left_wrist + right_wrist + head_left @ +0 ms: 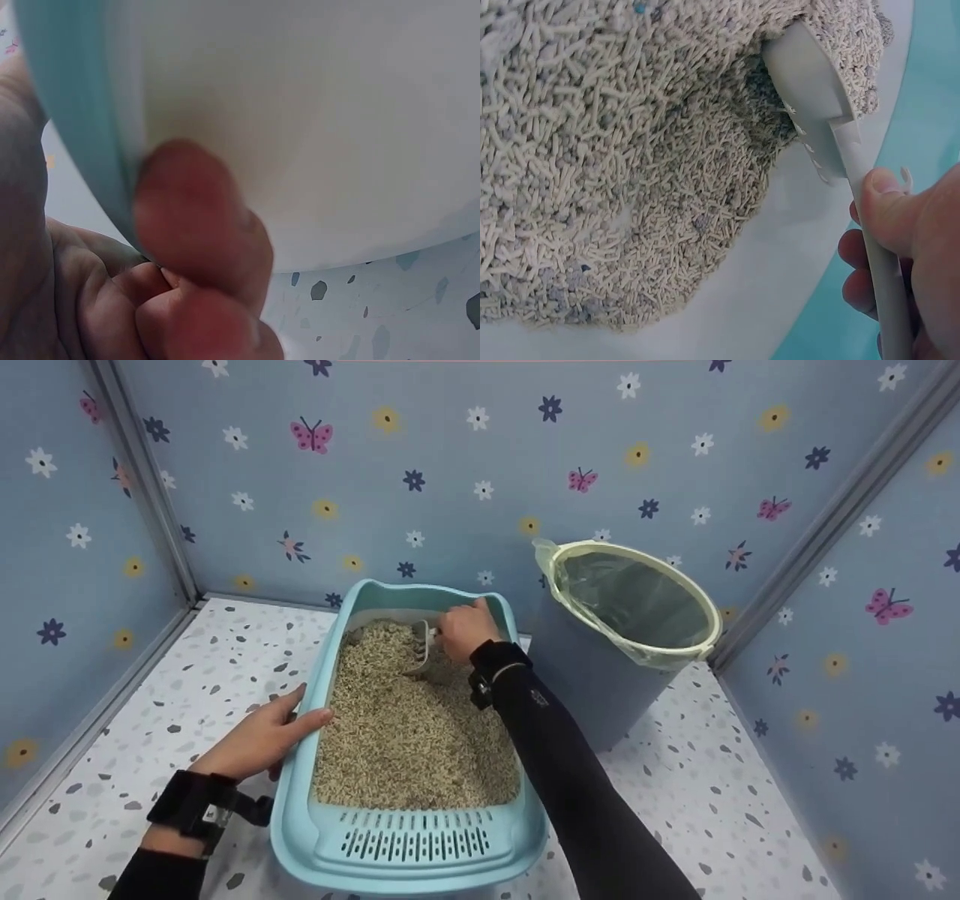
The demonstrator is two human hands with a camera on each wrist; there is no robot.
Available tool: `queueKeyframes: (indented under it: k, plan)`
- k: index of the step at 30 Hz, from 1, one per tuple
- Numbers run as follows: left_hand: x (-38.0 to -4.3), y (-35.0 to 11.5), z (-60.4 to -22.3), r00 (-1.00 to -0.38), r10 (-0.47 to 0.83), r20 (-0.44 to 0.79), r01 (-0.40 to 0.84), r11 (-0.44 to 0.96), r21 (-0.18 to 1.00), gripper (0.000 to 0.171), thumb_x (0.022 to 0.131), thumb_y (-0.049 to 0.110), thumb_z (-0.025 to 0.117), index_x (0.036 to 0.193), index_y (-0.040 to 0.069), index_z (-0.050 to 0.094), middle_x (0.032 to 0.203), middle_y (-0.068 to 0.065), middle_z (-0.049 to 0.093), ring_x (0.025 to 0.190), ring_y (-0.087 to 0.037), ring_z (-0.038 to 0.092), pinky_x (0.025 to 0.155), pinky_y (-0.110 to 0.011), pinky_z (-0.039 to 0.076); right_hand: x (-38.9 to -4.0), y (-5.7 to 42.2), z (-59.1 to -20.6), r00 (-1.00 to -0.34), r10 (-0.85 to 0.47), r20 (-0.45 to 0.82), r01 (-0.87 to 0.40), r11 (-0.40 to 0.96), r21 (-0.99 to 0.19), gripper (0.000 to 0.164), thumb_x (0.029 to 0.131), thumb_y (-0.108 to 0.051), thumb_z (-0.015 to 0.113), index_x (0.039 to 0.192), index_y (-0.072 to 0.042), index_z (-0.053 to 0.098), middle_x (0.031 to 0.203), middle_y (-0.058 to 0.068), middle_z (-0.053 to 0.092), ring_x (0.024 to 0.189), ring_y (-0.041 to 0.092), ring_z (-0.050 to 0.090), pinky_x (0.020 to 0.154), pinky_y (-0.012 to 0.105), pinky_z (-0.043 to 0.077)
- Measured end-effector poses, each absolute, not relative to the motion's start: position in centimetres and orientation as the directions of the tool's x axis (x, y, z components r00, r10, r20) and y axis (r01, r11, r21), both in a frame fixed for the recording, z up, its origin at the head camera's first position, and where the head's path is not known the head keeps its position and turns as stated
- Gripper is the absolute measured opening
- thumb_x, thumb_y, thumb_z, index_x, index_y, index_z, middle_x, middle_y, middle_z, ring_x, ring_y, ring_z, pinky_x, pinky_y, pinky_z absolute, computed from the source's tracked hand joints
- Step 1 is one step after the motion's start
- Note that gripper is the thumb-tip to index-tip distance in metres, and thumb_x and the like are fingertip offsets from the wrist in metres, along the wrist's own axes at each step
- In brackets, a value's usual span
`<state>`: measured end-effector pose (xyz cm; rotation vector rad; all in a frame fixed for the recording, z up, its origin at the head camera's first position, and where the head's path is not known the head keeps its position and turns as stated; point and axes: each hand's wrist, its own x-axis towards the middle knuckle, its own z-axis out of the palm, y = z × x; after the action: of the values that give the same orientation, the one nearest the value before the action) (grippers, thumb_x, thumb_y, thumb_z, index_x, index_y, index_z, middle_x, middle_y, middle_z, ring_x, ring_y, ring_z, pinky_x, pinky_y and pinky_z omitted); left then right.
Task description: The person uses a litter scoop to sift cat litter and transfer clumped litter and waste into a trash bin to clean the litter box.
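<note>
My right hand (469,630) grips the handle of a grey litter scoop (810,90), its thumb laid along the top. The scoop's head is tipped on edge and partly sunk in the pellet litter (405,735) toward the back of a light-blue litter box (420,866). In the right wrist view, a dark hollow in the litter lies beside the scoop, with white box floor or liner bare below it. My left hand (262,735) holds the box's left rim, thumb over the top; the left wrist view shows the fingers (191,210) curled under it against the pale underside.
A grey-blue bin (577,675) with a translucent bag (637,592) over its cream rim stands right of the box, close to the back wall. Flower-and-butterfly panels (450,457) enclose the speckled white floor (225,660) on three sides. A slotted ledge (416,836) forms the box's front.
</note>
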<state>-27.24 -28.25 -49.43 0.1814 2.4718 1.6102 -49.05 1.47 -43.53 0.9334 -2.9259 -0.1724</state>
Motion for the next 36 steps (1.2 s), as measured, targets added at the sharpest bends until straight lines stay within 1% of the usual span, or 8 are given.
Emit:
queueKeyframes:
  k: [6,13,17,20,24,27,32,36]
  plan:
    - [-27.2,-28.3,-49.3,-0.974,0.207,-0.093,0.001,0.412,0.911,0.093,0.114,0.051,0.061,0.18,0.01,0.01,0.087,-0.015,0.067,0.049,-0.017,0.053,0.044,-0.039,0.056,-48.9,1.2,-43.6,-0.817,-0.577,0.009,-0.574,0.814,0.091,0.028,0.115,-0.032,0.064,0.102,-0.01,0.076,0.105,0.015,0.076,0.102,0.035,0.069,0.102,0.049,0.036]
    - [-27.3,-28.3,-49.3,-0.975,0.204,-0.09,0.003,0.414,0.91,0.094,0.113,0.055,0.061,0.18,0.012,0.011,0.088,-0.016,0.068,0.048,-0.016,0.053,0.045,-0.042,0.057,-48.1,0.8,-43.3,-0.83,-0.558,0.011,-0.556,0.827,0.084,0.029,0.115,-0.032,0.064,0.093,-0.013,0.069,0.102,0.011,0.076,0.091,0.029,0.064,0.096,0.044,0.033]
    - [-27.2,-28.2,-49.4,-0.975,0.208,-0.083,0.008,0.406,0.914,0.092,0.115,0.052,0.061,0.18,0.011,0.011,0.09,-0.016,0.069,0.049,-0.017,0.054,0.044,-0.039,0.056,-47.5,0.6,-43.5,-0.849,-0.529,-0.003,-0.529,0.849,0.0,0.037,0.115,-0.034,0.064,0.082,-0.016,0.06,0.088,0.008,0.07,0.079,0.023,0.051,0.097,0.042,0.031]
    - [-27.2,-28.3,-49.5,-0.974,0.211,-0.078,0.014,0.403,0.915,0.089,0.116,0.049,0.06,0.18,0.011,0.011,0.089,-0.016,0.069,0.048,-0.018,0.054,0.043,-0.039,0.055,-48.5,0.5,-44.8,-0.861,-0.509,0.008,-0.509,0.859,-0.053,0.042,0.114,-0.036,0.067,0.077,-0.017,0.058,0.081,0.005,0.067,0.079,0.023,0.054,0.104,0.042,0.034]
    - [-27.3,-28.4,-49.5,-0.975,0.207,-0.081,0.01,0.405,0.914,0.088,0.116,0.048,0.06,0.18,0.012,0.011,0.089,-0.015,0.069,0.048,-0.017,0.053,0.043,-0.037,0.054,-48.5,0.4,-45.0,-0.866,-0.499,0.01,-0.498,0.863,-0.087,0.043,0.114,-0.034,0.067,0.076,-0.016,0.057,0.081,0.007,0.069,0.09,0.028,0.067,0.123,0.052,0.035]
    - [-27.3,-28.4,-49.3,-0.975,0.207,-0.082,0.009,0.407,0.913,0.089,0.116,0.049,0.06,0.18,0.012,0.011,0.09,-0.015,0.069,0.049,-0.017,0.053,0.044,-0.037,0.054,-47.4,0.4,-44.1,-0.866,-0.499,0.006,-0.497,0.861,-0.11,0.045,0.114,-0.031,0.067,0.074,-0.015,0.055,0.081,0.009,0.069,0.098,0.032,0.071,0.13,0.058,0.03]
    - [-27.3,-28.3,-49.3,-0.974,0.21,-0.085,0.009,0.41,0.912,0.09,0.115,0.051,0.06,0.18,0.012,0.011,0.09,-0.015,0.069,0.049,-0.018,0.054,0.044,-0.04,0.055,-47.3,0.4,-44.4,-0.872,-0.489,0.0,-0.485,0.865,-0.131,0.043,0.114,-0.031,0.067,0.075,-0.016,0.057,0.086,0.011,0.073,0.102,0.033,0.072,0.128,0.058,0.031]
    - [-27.4,-28.3,-49.2,-0.974,0.208,-0.087,0.006,0.409,0.913,0.091,0.115,0.052,0.06,0.18,0.012,0.011,0.087,-0.015,0.067,0.05,-0.017,0.054,0.044,-0.039,0.056,-47.3,0.2,-44.5,-0.88,-0.475,0.013,-0.472,0.871,-0.14,0.037,0.113,-0.033,0.068,0.083,-0.012,0.069,0.101,0.011,0.08,0.108,0.033,0.073,0.123,0.057,0.035]
